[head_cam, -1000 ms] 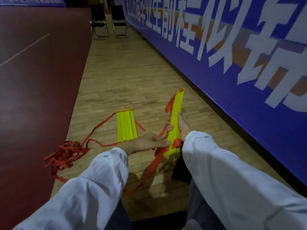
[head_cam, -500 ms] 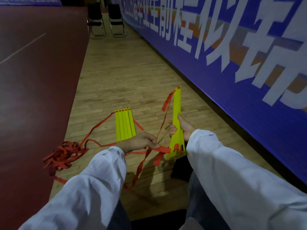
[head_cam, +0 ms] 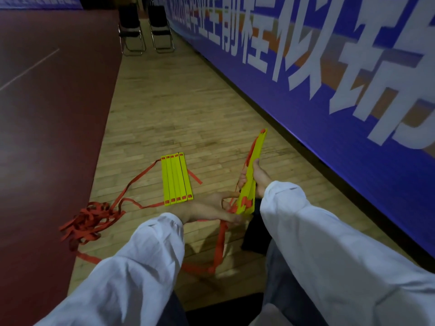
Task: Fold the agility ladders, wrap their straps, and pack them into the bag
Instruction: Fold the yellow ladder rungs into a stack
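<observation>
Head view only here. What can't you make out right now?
- Head view, dark object: mostly under the right sleeve; bag or not, unclear.
- Head view, held rung stack in the right hand: edge-on, rung count unreadable.
- Head view, red strap at the left hand: fingers cover the grip.

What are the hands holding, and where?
Right hand grips the stacked yellow rungs around their middle; left hand pinches the red strap at their lower end.

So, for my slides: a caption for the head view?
The right hand grips stacked yellow rungs; the left hand pinches their red strap.
</observation>
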Demonstrator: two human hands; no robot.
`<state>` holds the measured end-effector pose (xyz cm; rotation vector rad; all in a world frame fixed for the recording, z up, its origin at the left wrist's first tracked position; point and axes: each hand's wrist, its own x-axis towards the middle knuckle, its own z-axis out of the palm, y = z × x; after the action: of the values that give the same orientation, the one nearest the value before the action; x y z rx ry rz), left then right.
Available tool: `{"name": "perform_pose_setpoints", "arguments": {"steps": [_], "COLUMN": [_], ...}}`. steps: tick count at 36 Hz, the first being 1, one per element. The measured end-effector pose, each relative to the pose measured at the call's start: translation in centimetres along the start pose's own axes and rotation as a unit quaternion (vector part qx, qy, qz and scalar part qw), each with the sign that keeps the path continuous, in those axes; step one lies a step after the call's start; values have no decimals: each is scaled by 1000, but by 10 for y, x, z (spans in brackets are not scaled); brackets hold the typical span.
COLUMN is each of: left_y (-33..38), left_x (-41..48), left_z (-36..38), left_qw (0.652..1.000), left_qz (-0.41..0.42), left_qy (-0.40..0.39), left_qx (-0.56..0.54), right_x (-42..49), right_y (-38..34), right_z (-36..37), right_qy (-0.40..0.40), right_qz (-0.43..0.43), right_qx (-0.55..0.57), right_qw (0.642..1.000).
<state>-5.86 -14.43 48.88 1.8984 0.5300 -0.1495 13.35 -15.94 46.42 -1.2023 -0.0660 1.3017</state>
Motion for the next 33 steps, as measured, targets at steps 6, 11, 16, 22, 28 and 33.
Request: {"name": "perform_pose_setpoints", "arguments": {"steps": [6, 11, 16, 22, 28, 33], "left_y": [6, 9, 7, -2, -21, -25], "left_x": [7, 7, -4, -5, 0, -4], "left_z": [4, 5, -4, -14, -6, -15], "left_qw": [992, 982, 995, 997, 997, 996], "left_qz": [-11, -1, 42, 62, 43, 17], "left_qy": [89, 111, 81, 29, 61, 62], "left_qx": [84, 150, -43, -30, 18, 66], "right_x": [-1, -2, -7, -7, -12, -13], "right_y": [11, 14, 9, 15, 17, 16], "right_z": [-1, -1, 2, 4, 16, 17], "right_qy": [-6, -10, -47, -54, -15, 24], "right_qz": [17, 25, 66, 56, 19, 21], "right_qx": [-33, -51, -16, -65, -70, -83], "right_qw": [999, 998, 997, 995, 997, 996]}}
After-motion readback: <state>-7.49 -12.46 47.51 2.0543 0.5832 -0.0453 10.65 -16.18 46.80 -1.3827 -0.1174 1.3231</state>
